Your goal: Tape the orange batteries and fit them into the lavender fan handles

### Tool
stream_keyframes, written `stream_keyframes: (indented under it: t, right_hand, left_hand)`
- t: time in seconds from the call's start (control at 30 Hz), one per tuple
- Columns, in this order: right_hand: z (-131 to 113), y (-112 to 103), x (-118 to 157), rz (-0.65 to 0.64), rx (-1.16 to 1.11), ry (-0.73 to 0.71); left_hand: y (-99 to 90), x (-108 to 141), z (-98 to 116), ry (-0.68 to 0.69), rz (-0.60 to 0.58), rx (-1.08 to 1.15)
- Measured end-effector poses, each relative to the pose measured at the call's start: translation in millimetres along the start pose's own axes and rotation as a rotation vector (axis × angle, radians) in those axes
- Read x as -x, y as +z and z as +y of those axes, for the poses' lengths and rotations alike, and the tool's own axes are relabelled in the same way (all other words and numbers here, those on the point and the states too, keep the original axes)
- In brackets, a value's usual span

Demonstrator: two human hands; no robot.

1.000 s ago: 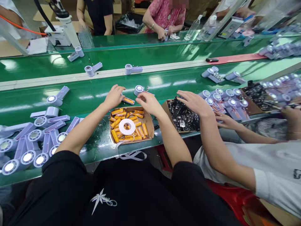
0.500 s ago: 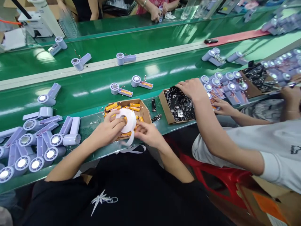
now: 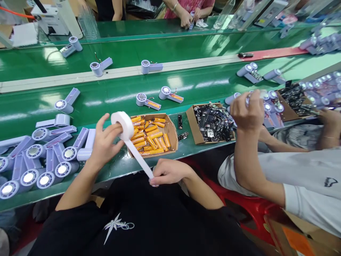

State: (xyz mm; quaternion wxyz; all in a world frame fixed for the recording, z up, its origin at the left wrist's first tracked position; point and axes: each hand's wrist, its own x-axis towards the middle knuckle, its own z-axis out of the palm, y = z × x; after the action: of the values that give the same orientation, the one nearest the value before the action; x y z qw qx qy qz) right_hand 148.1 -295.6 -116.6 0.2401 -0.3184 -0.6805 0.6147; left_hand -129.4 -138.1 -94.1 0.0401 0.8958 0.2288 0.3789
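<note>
A roll of white tape [image 3: 126, 125] hangs on the fingers of my left hand [image 3: 104, 142], which grips it through its core. From the roll a taut strip of tape [image 3: 139, 158] runs down to my right hand [image 3: 167, 171], whose thumb and fingers pinch its end close to my chest. Behind the strip stands a cardboard box [image 3: 174, 137] with several orange-wrapped battery cells [image 3: 151, 138] in it. Left of my left hand lie several lilac fan housings [image 3: 63, 168] with handles, some bearing white round discs.
Two small circuit boards [image 3: 180, 121] lie right of the cells. Beyond them is a carton [image 3: 194, 129] of black boards, beside a co-worker's raised hand [image 3: 247, 110]. More fan housings [image 3: 165, 92] rest on the green conveyor belt [image 3: 119, 89]. People sit across the line.
My hands have moved apart: the left went up and left with the roll, the right down towards my chest, drawing out tape. The co-worker's hand has lifted from the carton of boards.
</note>
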Motion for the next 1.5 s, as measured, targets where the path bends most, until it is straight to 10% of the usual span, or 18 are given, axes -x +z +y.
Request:
stream_keyframes:
  t: [0.1, 0.3, 0.8, 1.23, 1.5]
  right_hand:
    - [-6, -27, 2, 0.048, 0.356, 0.183]
    - [20, -81, -15, 0.794, 0.992, 0.435]
    - [59, -100, -33, 0.747, 1.109, 0.416]
    - [57, -99, -33, 0.707, 1.059, 0.374]
    - [63, -99, -22, 0.896, 0.521, 0.213]
  left_hand:
    - [-10.4, 5, -11, -0.152, 0.185, -0.066]
    - [5.5, 23, 3, -0.193, 0.058, -0.015]
    - [51.0, 34, 26, -0.095, -0.093, 0.148]
    - [52.7, 39, 28, -0.115, -0.160, 0.153]
    - [52.2, 37, 33, -0.114, -0.176, 0.154]
